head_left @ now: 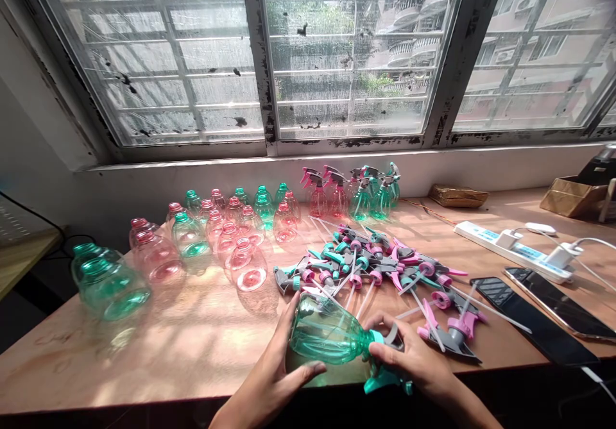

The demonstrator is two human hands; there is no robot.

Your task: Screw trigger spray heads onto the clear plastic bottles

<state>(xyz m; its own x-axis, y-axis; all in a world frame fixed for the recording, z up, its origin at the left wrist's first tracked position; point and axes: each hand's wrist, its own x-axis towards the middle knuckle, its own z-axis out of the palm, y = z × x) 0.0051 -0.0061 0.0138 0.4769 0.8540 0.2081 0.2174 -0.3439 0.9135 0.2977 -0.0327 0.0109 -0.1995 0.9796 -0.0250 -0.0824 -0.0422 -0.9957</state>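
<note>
A clear green spray bottle (327, 333) lies tilted on its side above the table's front edge, its neck toward the right. My left hand (283, 358) cups the base end, thumb below and fingers along the far side. At the neck, my right hand (402, 352) is closed around the green and grey spray head (385, 381), which sits on the bottle's mouth. Whether its collar is fully tightened cannot be seen. Just beyond the hands lies a heap of loose pink, green and grey spray heads (356, 259) with thin white tubes.
Several open pink and green bottles (248, 265) stand to the left. Bottles with spray heads (337, 192) stand by the window wall. On the right are two phones (520, 320), a power strip (514, 249) with plugs, and a brown packet (457, 195).
</note>
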